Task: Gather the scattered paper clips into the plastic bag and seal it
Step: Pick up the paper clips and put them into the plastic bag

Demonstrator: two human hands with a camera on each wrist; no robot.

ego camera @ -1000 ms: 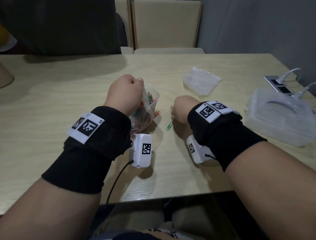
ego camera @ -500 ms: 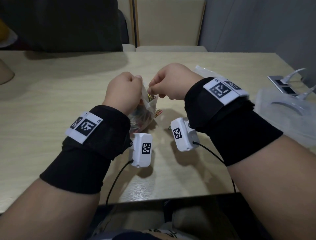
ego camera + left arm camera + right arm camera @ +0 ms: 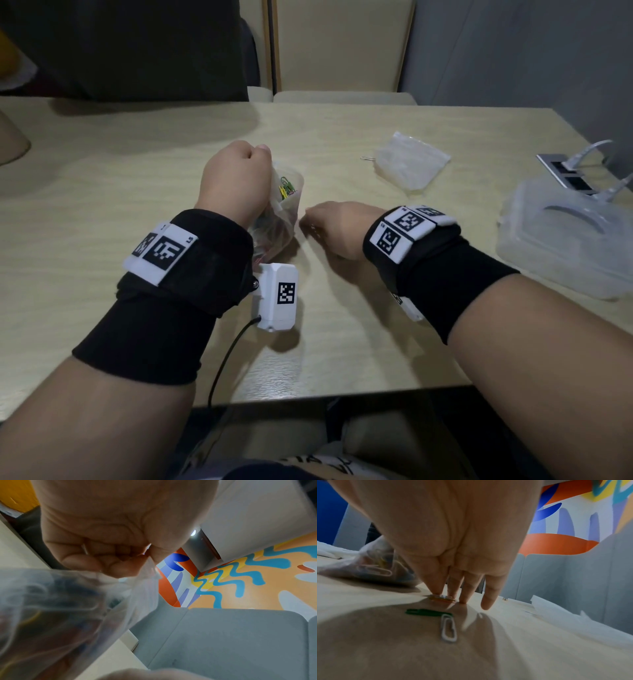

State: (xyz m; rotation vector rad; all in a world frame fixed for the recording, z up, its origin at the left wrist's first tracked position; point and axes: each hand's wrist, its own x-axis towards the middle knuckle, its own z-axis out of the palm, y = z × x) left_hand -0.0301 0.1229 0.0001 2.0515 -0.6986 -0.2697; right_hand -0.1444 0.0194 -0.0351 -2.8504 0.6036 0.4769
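Note:
My left hand (image 3: 239, 171) grips the rim of a clear plastic bag (image 3: 284, 209) that stands on the table with several coloured paper clips inside. The left wrist view shows the curled fingers (image 3: 102, 561) pinching the bag (image 3: 60, 608). My right hand (image 3: 308, 224) is down on the table just right of the bag. Its thumb and straight fingertips (image 3: 464, 588) rest on an orange paper clip (image 3: 441, 598) lying flat. A green clip (image 3: 426, 612) and a white clip (image 3: 448, 628) lie under the palm. Another clip (image 3: 368, 158) lies farther back.
A second, empty plastic bag (image 3: 411, 161) lies at the back right. A translucent plastic box (image 3: 565, 246) stands at the right edge, with a table socket (image 3: 565, 171) and white cables behind it. Chairs stand beyond the table (image 3: 137, 171).
My right hand has left the bag's mouth and dropped to the table right of the bag, onto the loose clips. The left hand still holds the bag.

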